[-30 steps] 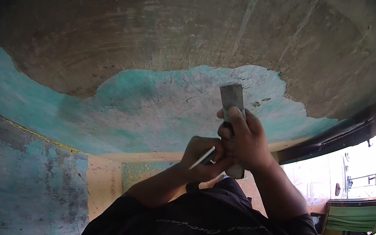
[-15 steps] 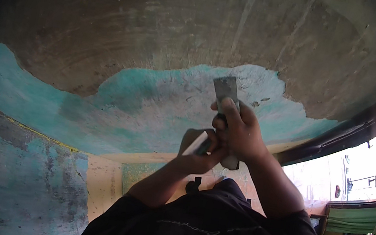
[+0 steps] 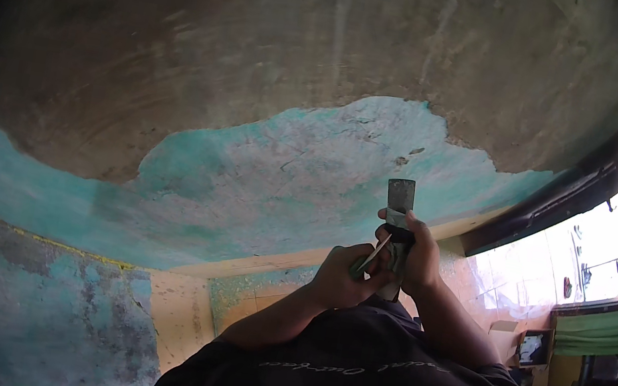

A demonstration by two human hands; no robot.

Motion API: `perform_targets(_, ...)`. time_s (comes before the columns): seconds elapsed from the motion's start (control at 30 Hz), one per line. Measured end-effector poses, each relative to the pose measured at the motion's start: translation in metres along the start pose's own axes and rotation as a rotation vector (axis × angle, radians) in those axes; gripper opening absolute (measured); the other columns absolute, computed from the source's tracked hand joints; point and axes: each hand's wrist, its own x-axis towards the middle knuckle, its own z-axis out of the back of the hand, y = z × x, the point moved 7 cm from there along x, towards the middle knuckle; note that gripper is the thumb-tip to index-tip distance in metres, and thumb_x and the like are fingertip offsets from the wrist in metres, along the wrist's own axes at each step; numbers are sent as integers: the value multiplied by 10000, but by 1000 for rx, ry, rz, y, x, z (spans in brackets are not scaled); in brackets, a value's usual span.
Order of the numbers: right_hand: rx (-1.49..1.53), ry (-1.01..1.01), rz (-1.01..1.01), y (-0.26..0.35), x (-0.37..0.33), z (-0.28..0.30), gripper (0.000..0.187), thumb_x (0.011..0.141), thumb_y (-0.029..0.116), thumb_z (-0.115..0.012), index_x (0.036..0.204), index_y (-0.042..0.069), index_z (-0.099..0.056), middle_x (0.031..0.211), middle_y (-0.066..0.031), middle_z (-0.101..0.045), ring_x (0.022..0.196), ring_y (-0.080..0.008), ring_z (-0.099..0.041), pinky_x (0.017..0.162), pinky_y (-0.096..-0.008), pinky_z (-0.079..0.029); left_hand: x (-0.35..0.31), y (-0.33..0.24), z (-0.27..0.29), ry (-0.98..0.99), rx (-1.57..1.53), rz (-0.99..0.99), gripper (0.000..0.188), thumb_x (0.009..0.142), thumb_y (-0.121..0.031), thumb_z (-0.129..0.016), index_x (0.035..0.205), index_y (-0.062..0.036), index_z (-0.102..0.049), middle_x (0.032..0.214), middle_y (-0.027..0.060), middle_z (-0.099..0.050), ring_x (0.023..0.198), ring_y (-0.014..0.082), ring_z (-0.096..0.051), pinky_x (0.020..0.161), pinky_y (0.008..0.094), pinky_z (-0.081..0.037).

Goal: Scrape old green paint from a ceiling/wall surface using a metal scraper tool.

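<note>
My right hand (image 3: 421, 261) is closed round a flat tool like a scraper, with a wide grey metal blade (image 3: 400, 193) pointing up and away from me. Something pale is wrapped round it just below the blade. Close beside it, my left hand (image 3: 340, 277) grips a putty knife (image 3: 374, 253), its thin light blade seen nearly edge-on and its handle dark green. The two hands almost touch in front of my chest, and the lower part of the right-hand tool is partly hidden. Both blades are apart from the wall.
Ahead is a wall with bare grey-brown plaster (image 3: 267, 49) above and peeling turquoise paint (image 3: 246, 183) below. At left stands another patchy blue wall (image 3: 26, 294). A dark frame (image 3: 567, 197) borders the bright opening at right, with a green curtain (image 3: 607, 329) and a box (image 3: 533, 347) below.
Both hands have drawn down and to the right, nearer my body. The grey blade now points straighter up, and the left-hand putty knife has turned edge-on. The view has shifted slightly.
</note>
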Motion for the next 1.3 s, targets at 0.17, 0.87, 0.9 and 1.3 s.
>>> perform_targets(0.17, 113, -10, 30, -2, -8, 32, 463, 875, 388, -374, 1117, 0, -449, 754, -72, -528, 604, -176, -538, 557, -308, -477, 6, 11, -22, 97, 71, 39, 272, 707, -217, -741, 702, -45, -531, 584, 67, -559, 521, 153, -567, 505, 282, -434)
perform_targets(0.87, 116, 85, 141, 34, 27, 71, 244, 881, 170, -446, 1072, 19, -455, 882, -105, -579, 742, -174, -582, 692, -306, -485, 44, 19, -44, -21, 252, 47, 261, 699, -77, -733, 629, -38, -484, 577, 47, -559, 494, 104, -522, 468, 242, -396)
perform_targets(0.9, 135, 115, 131, 34, 27, 68, 231, 887, 174, -434, 1060, 22, -456, 863, -106, -582, 709, -172, -582, 657, -302, -488, 44, 20, -46, -19, 265, 53, 261, 699, -77, -733, 629, -38, -484, 577, 47, -559, 494, 104, -522, 468, 242, -396)
perform_targets(1.3, 78, 192, 77, 21, 34, 43, 319, 937, 331, -402, 1009, 27, -468, 582, -32, -454, 426, -90, -404, 419, -234, -352, 51, 6, -40, 199, 405, -38, 224, 654, -59, -741, 679, -32, -521, 625, 87, -585, 519, 221, -586, 480, 294, -439)
